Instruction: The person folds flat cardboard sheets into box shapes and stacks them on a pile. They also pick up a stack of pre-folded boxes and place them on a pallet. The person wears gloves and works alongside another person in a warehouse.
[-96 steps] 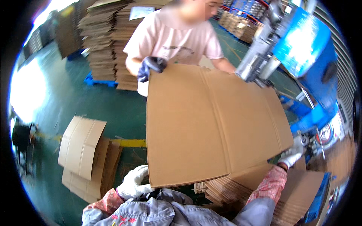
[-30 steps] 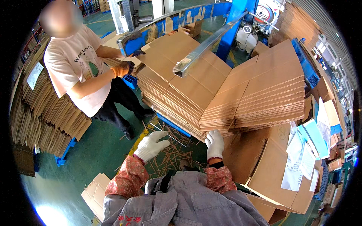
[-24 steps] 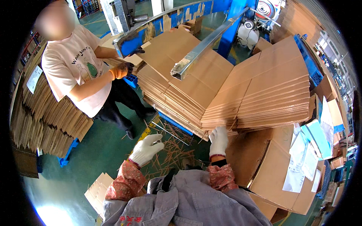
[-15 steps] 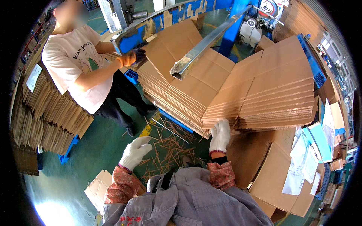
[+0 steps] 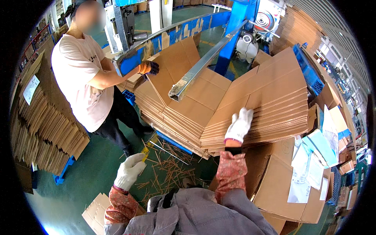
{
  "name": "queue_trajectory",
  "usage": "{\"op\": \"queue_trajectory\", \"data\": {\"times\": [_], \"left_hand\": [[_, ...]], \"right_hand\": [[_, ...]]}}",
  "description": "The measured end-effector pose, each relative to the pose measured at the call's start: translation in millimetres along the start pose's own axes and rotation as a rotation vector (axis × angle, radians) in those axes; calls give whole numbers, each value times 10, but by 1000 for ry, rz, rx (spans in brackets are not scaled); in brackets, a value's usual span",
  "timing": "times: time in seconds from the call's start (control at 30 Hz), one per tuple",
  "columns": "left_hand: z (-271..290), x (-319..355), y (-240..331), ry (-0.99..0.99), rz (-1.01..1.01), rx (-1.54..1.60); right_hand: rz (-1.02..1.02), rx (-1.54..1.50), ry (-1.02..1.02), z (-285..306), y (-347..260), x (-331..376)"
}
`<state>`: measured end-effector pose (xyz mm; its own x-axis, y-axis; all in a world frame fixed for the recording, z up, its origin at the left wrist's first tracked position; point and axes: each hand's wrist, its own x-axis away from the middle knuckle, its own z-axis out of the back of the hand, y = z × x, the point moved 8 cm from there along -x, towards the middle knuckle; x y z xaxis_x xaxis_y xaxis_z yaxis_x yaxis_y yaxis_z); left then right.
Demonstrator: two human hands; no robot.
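Observation:
My right hand (image 5: 239, 124), in a white glove, is open with fingers spread over the stack of folded cardboard sheets (image 5: 274, 92); I cannot tell whether it touches them. The layered near edges face me, and the sheets rise in two wings from a middle crease. Off to the left, my left hand (image 5: 130, 171), also white-gloved, hovers above the floor with fingers loosely bent and nothing visible in it. Across the stack, a co-worker's gloved hand (image 5: 149, 67) is at the raised cardboard panel (image 5: 170, 70) on the left wing.
A square metal bar (image 5: 207, 64) juts over the stack from a blue post (image 5: 233, 39). Cardboard strips (image 5: 168, 168) litter the green floor. Another cardboard stack (image 5: 51, 125) stands at left behind the co-worker (image 5: 80, 74). At right, papers (image 5: 307, 168) lie on a large carton (image 5: 274, 184).
My right hand has moved from the stack's near edge up and forward over the right wing, its fingers spreading. My left hand stays low at the left. The co-worker stands more upright.

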<state>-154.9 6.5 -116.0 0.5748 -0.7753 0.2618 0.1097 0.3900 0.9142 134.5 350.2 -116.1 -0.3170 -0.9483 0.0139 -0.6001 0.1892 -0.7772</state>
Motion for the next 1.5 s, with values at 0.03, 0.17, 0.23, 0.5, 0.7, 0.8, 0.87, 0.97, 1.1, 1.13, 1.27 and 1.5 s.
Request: {"op": "queue_trajectory", "data": {"times": [0.03, 0.17, 0.23, 0.5, 0.7, 0.8, 0.87, 0.97, 1.1, 1.13, 1.27, 1.5], "left_hand": [[21, 20, -3, -1, 6, -9], [99, 62, -75, 36, -13, -52], [72, 100, -13, 39, -35, -50], [70, 165, -79, 90, -49, 18], [82, 201, -148, 140, -5, 66], [75, 259, -202, 175, -36, 71], [55, 334, -69, 185, -8, 32], [44, 375, -215, 189, -19, 68], [-2, 539, -75, 211, -28, 0], [4, 592, -92, 217, -28, 0], [124, 858, -235, 264, -40, -34], [370, 1347, -617, 275, 68, -36]], "right_hand": [[39, 1, -2, -78, -110, -115], [69, 17, 30, -286, -315, -500], [80, 39, 7, -113, -189, -830], [353, 238, 41, -205, -488, -414], [388, 207, 88, -259, -620, -762], [423, 164, -47, -423, -691, -1100], [235, 344, -159, -510, -601, -1526], [303, 831, -107, -757, -847, -1391], [321, 1302, -173, -1007, -710, -1351], [338, 1249, -270, -1065, -634, -1334], [345, 1340, -347, -1113, -776, -827], [556, 995, -386, -1004, -1772, -307]]}}
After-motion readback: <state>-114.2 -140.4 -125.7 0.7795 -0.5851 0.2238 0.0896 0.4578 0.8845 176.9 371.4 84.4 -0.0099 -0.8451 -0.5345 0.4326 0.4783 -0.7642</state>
